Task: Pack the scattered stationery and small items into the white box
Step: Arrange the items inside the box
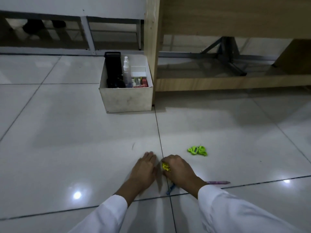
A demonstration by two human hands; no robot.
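White box (upright) — partly filled.

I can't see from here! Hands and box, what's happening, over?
Right hand shut on yellow sharpener. Left hand open, flat on floor. White box ahead, path clear. Green sharpeners still out.

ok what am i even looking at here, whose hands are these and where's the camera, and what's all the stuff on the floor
There is no machine here. A person wears a wide-angle camera on the head, so the single picture looks forward and down at their own two hands, in white sleeves, over a tiled floor.

The right hand is closed around a small yellow item. The left hand lies flat and open on the floor, holding nothing.

Loose on the floor: small green items to the right, a purple pen behind the right wrist, and a blue pen partly hidden under that hand.

Farther off stands the white box, beside a wooden desk leg. It already holds a spray bottle, something black and other small things.
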